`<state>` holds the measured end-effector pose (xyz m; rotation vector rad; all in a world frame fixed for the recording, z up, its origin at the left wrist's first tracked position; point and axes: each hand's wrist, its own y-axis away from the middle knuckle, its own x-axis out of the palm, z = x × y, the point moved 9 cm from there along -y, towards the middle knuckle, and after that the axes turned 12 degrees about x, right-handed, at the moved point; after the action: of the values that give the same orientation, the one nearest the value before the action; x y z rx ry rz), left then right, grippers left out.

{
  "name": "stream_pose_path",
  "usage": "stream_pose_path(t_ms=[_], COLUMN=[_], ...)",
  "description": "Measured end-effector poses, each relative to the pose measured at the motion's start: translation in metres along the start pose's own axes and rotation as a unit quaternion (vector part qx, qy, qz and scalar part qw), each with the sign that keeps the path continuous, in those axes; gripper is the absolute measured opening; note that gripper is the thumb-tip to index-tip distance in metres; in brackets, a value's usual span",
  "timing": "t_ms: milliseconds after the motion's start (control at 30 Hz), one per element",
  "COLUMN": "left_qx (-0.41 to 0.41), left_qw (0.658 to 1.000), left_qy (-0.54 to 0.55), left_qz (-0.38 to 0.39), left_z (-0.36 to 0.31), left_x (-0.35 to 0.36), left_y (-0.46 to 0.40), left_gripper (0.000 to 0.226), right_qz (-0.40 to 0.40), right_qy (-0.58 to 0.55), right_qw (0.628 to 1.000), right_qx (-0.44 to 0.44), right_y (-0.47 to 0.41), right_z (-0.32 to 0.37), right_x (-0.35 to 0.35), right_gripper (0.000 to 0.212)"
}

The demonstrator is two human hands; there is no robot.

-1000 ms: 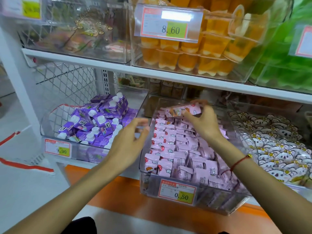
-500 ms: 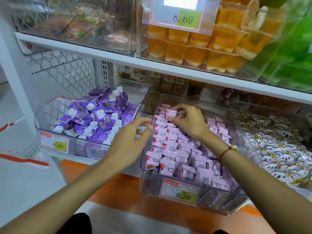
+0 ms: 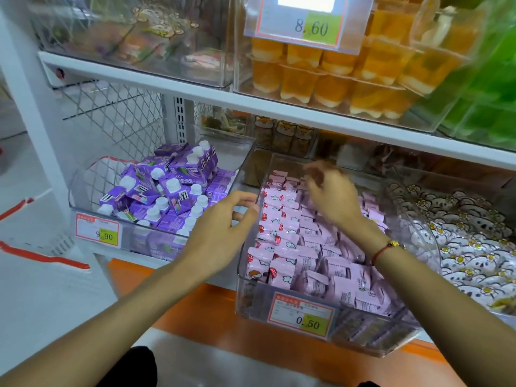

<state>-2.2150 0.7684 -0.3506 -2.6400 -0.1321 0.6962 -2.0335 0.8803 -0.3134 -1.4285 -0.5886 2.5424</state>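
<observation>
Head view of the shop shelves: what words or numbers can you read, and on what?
"8.60": upper red-edged price tag, by orange jelly cups.
"9.90": left red-edged price tag, by purple cartons.
"0.50": front red-edged price tag, on clear plastic bin of pink packets.
"FC+": one purple carton.
Small print on tags and packets: too blurred.
</observation>
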Motion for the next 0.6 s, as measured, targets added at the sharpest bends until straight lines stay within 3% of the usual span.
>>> stream_pose_path(t_ms=[233, 333, 433, 600], left_qx=[0.003, 0.004, 0.003, 0.002], left_qw=[1.0, 1.0, 1.0, 1.0], left_qy=[0.004, 0.0, 0.0, 0.002], left_qz=[-0.003, -0.007, -0.008, -0.007], left_z=[-0.001, 0.0, 0.002, 0.001], left_x=[0.0, -0.002, -0.002, -0.002], left_y=[0.001, 0.0, -0.001, 0.0], left_gripper=[0.017, 0.018, 0.021, 0.023], right_qz=[0.204, 0.208, 0.191, 0.18], right_qy=[0.02, 0.046, 0.04, -0.08], right_qw=[0.971, 0.967, 0.967, 0.962], right_qx=[0.119, 0.14, 0.161, 0.189], right_y=[-0.035, -0.043, -0.047, -0.044], right_z=[-0.021, -0.023, -0.024, -0.025], right_x=[0.051, 0.058, 0.056, 0.05], right_gripper=[0.029, 0.031, 0.014, 0.015])
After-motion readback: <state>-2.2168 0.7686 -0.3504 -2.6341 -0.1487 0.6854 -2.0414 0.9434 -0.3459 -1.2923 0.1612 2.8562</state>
